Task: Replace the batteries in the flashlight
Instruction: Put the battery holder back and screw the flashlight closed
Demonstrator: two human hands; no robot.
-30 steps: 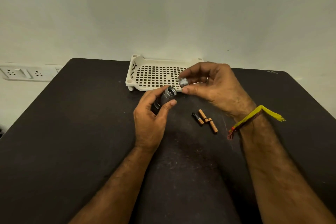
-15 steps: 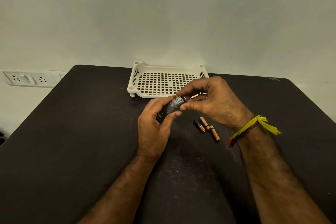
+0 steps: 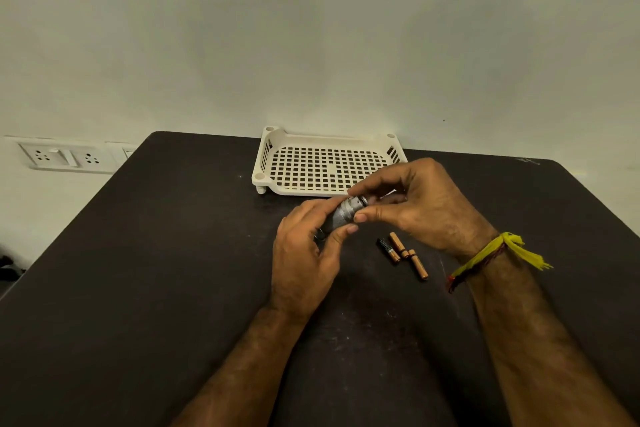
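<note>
While our left hand [image 3: 304, 253] curls around the flashlight [image 3: 341, 217] body, our right hand [image 3: 422, 204] pinches its end cap [image 3: 358, 202] at the far tip; three batteries [image 3: 403, 253] lie just right of the grip.

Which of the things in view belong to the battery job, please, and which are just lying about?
Part of the job:
- flashlight, gripped by the left hand
- cap, pinched by the right hand at the flashlight's end
- three batteries on the table

Lying about:
- white tray
- wall sockets
- yellow wrist thread
</note>
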